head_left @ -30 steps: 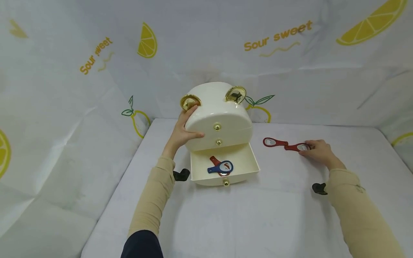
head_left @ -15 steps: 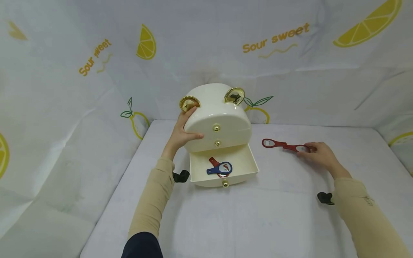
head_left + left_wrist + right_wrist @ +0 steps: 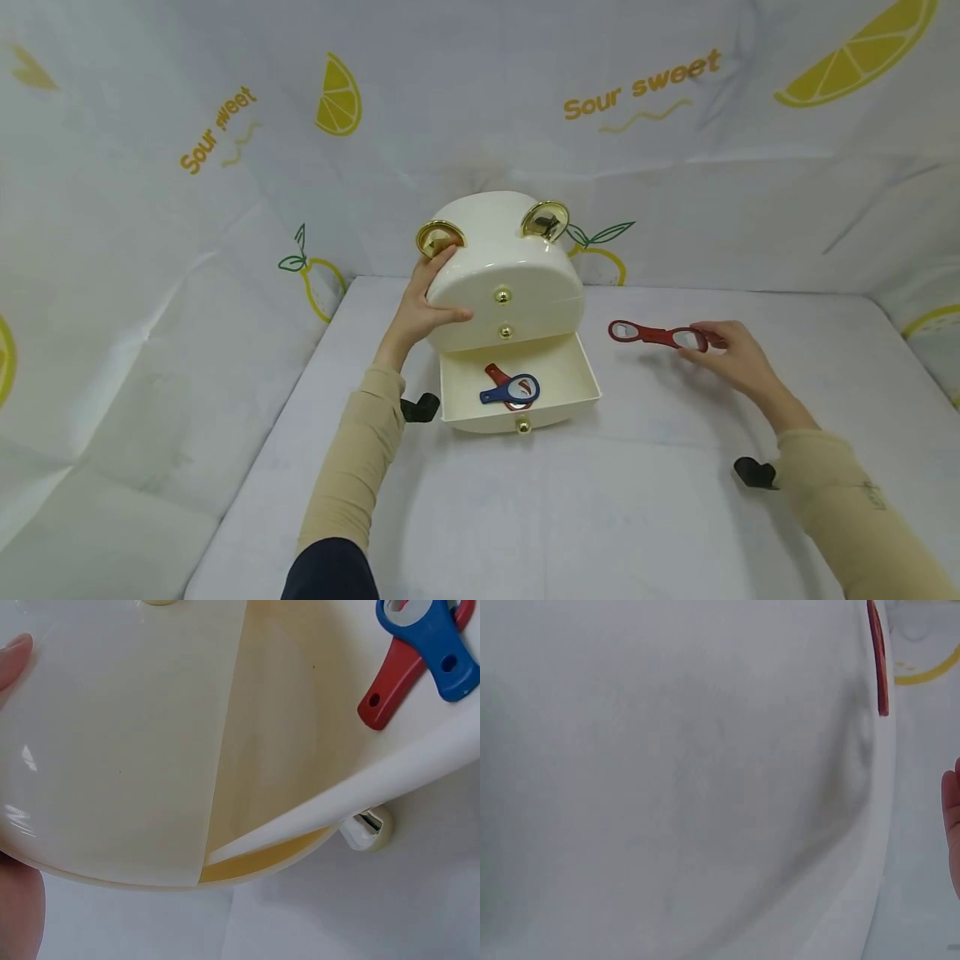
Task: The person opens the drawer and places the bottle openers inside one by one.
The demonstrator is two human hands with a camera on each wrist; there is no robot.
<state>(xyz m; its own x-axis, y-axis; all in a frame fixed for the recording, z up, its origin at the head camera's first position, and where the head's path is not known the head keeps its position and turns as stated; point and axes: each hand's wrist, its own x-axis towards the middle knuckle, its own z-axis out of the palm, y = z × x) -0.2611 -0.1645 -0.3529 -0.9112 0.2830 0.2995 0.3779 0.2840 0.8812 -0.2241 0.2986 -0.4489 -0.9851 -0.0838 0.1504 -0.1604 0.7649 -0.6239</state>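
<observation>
In the head view my left hand (image 3: 422,312) grips the left side of a white bear-shaped drawer box (image 3: 495,237), thumb on its front and fingers by a gold ear. The bottom drawer (image 3: 579,367) is pulled out. Inside it a blue bottle opener (image 3: 495,395) lies across a red one (image 3: 384,690), both partly seen in the left wrist view. My right hand (image 3: 731,358) pinches the ring end of a red bottle opener (image 3: 684,338). The handle of this opener overlaps a second red bottle opener (image 3: 626,332), right of the box.
A white cloth covers the table (image 3: 600,517), and a lemon-printed sheet (image 3: 480,100) hangs behind and at the sides. Gold knobs (image 3: 503,296) mark the two closed drawers above. A black wrist-camera piece (image 3: 754,472) sits by my right sleeve.
My right hand has shifted slightly left with its red bottle opener, which now overlaps the other red one further. The right wrist has swung toward me. My left hand keeps its hold.
</observation>
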